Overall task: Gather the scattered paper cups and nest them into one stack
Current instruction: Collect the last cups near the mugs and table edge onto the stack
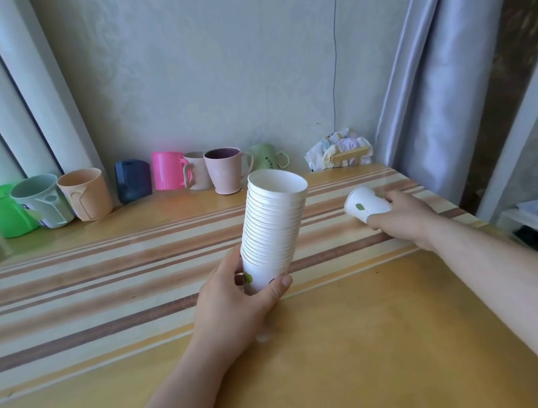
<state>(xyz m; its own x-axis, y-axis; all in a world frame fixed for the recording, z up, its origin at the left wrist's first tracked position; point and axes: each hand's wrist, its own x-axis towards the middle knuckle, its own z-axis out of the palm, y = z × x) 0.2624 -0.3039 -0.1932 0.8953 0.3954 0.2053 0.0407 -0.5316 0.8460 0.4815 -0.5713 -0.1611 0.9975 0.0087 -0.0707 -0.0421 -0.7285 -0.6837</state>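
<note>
The left hand (238,296) has its fingers curled round the bottom of a tall stack of paper cups (272,227), thumb pressed across the lowest cup, which carries a small green leaf print. The stack tilts up and to the right from those fingers, its open mouth showing a plain white inside with nothing in it. To the right of the stack, the right hand (402,217) grips a single paper cup (365,204) lying on its side, base pointing toward the stack, the same green leaf print on its wall; the fingers wrap its far end, close to the striped bench (98,270).

Beyond both hands, along the wall, stands a row of plastic mugs (168,176) in green, grey-green, peach, navy, pink and mauve. A pale green mug (266,158) directly behind the stack reads "SMILE". Right of it sits a crumpled wrapper (339,151); its print is too small to read.
</note>
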